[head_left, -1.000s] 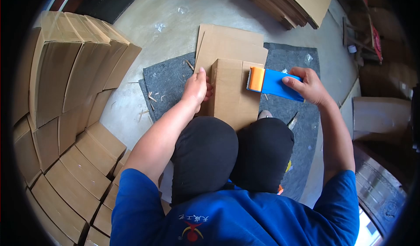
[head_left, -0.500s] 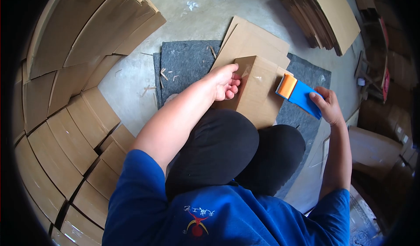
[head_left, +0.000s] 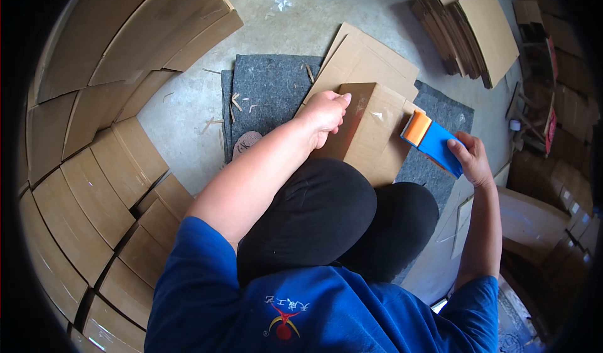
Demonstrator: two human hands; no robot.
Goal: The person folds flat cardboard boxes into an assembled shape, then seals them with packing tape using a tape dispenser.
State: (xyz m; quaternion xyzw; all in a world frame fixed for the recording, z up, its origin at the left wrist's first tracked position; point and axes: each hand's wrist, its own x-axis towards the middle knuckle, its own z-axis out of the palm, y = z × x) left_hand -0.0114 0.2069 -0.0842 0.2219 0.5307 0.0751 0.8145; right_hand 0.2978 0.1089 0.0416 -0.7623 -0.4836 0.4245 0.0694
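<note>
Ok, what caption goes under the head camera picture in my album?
Right hand holding a tape dispenser, left hand beside a cardboard carton.

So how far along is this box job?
Looks well under way. Seemingly done: the closed boxes stacked on the left. In hand: one box, with the left hand at its edge and the right hand holding a tape dispenser. Apparently left: the flat cardboard stack at upper right. How many remain, I can't tell.

Matt brown cardboard box point(head_left: 370, 124); glossy blue plastic dispenser point(head_left: 438, 149).
</note>
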